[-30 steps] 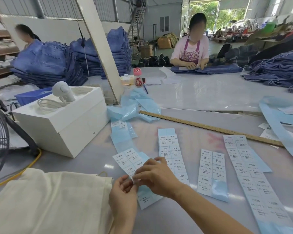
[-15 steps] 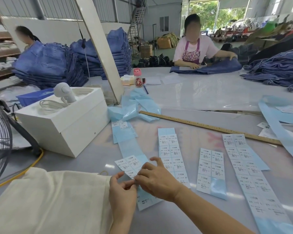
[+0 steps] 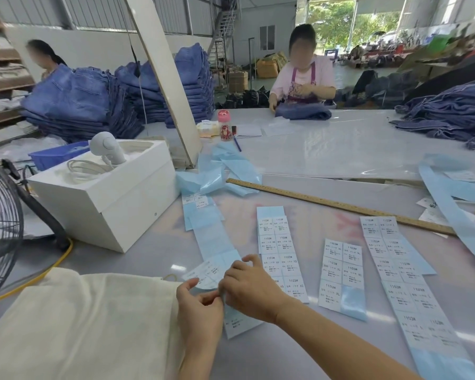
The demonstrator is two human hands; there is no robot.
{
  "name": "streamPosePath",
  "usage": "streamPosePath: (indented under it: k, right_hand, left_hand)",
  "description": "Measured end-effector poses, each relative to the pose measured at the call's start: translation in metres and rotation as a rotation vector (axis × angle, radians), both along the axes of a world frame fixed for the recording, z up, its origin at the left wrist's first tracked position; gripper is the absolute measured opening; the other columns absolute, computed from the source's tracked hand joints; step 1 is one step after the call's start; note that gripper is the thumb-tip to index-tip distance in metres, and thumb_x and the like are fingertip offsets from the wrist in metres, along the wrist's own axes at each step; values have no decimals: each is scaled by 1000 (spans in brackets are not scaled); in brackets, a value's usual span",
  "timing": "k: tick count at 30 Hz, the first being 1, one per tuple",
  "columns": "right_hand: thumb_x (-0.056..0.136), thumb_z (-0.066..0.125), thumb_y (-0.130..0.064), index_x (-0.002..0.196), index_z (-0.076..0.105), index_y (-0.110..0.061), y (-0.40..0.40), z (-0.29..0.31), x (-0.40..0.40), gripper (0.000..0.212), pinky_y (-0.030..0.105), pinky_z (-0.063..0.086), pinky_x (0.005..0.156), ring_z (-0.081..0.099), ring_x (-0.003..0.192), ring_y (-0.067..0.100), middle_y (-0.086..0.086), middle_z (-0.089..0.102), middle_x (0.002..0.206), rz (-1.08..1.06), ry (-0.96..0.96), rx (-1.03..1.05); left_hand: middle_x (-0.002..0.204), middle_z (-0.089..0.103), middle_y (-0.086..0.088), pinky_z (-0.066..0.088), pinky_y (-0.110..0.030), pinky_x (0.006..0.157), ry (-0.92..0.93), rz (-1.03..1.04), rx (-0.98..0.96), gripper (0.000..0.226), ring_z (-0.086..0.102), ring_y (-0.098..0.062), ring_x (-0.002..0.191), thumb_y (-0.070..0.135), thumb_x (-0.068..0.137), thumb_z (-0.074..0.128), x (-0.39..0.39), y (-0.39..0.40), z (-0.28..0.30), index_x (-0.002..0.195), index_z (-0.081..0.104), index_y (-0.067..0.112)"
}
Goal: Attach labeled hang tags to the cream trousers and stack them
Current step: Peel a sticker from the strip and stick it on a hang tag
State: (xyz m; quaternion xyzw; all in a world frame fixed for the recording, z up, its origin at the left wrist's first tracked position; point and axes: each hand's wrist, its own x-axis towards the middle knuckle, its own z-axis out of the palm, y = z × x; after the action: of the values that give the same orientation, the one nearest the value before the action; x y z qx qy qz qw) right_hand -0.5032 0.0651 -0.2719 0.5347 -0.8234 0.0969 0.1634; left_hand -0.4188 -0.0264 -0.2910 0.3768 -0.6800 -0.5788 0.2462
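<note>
Item: label strip (image 3: 215,250), pale blue backing paper carrying small white printed stickers, lying flat on the desk (image 3: 327,149) beside three similar sheets. Handling, as judged: very light, thin, limp, easily creased or torn; stickers best lifted by a corner and peeled slowly. Location: near end of the strip directly under both hands. Left hand (image 3: 199,308): thumb and forefinger pinching a part-lifted white label (image 3: 203,275) at its lower edge. Right hand (image 3: 248,287): fingers curled, pressing the strip down just beside it. Item: cream trousers (image 3: 74,325), soft, folded, at near left, touching the left wrist.
</note>
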Motion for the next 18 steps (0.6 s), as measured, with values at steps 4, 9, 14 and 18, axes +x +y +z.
streamPosePath:
  k: [4, 9, 14, 18]
  right_hand:
    - [91, 44, -15, 95, 67, -10, -5, 7, 1, 23, 34, 44, 83, 57, 90, 18, 4, 68, 95, -206, -844, -220]
    - [92, 47, -15, 90, 67, -5, 1, 8, 1, 23, 36, 48, 78, 60, 83, 21, 3, 66, 87, -223, -994, -352]
    - [94, 45, -20, 97, 67, -12, 3, 16, -10, 23, 41, 43, 92, 55, 102, 21, 1, 67, 105, -251, -788, -297]
    - [96, 38, -22, 102, 61, -14, 11, 31, -23, 25, 40, 36, 91, 46, 106, 23, 1, 63, 111, -342, -652, -200]
  left_hand:
    - [74, 66, 5, 40, -24, 59, 2, 12, -29, 39, 63, -13, 74, 0, 79, 67, 0, 3, 2, 103, 42, 17]
    - [69, 59, 5, 36, -18, 53, -12, -22, -158, 35, 57, -6, 64, -1, 83, 63, 2, 7, 10, 104, 43, 17]
    - [86, 56, -8, 34, -27, 60, -115, -207, -356, 57, 52, -24, 76, -10, 84, 46, 2, 8, 21, 130, 45, 23]
    - [100, 53, -13, 37, -29, 70, -245, -273, -387, 67, 50, -26, 91, -13, 77, 41, -5, 6, 27, 135, 43, 20]
